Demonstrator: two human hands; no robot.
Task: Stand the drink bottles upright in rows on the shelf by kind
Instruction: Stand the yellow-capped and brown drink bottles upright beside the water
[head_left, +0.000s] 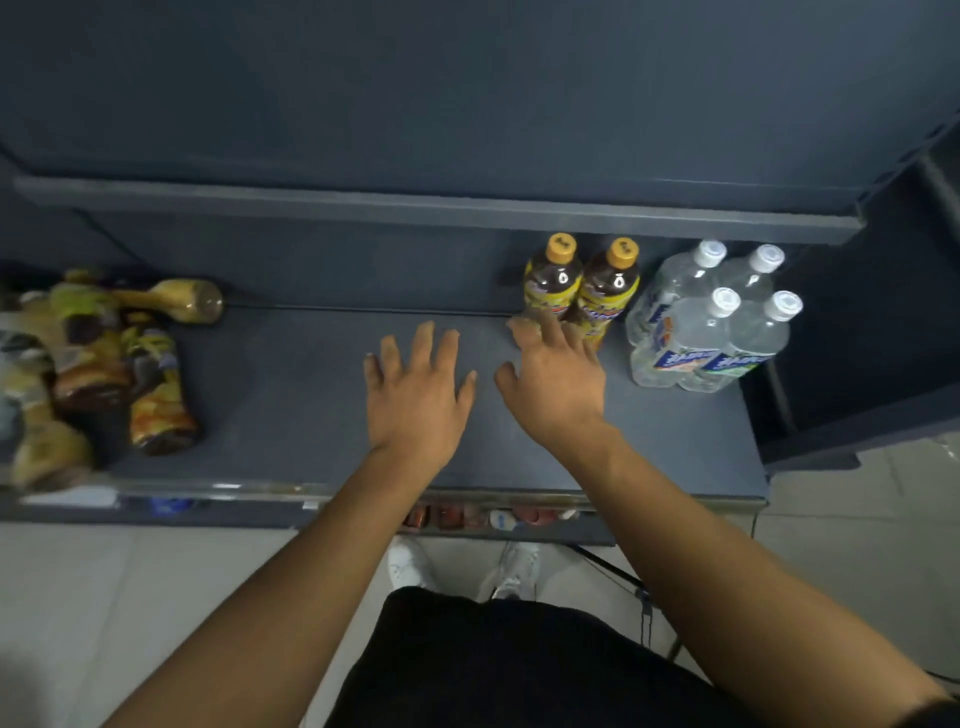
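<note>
Shelf (311, 405): we note a heap of lying bottles (104, 374) at its far left, long axes flat and mostly front-to-back. 4 water bottles (711, 322) and 2 tea bottles (582, 291) stand in rows at right. Left grip (415, 384), fingers spread and empty, is nearer the heap. Right grip (556, 379), also spread and empty, reaches just beside the tea bottles. We judge the next reach goes left.

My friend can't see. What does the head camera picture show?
A left hand and a right hand, both open, reach over a dark shelf. Beside the right hand stand two brown yellow-capped bottles and four clear water bottles; other bottles lie heaped at far left.
</note>
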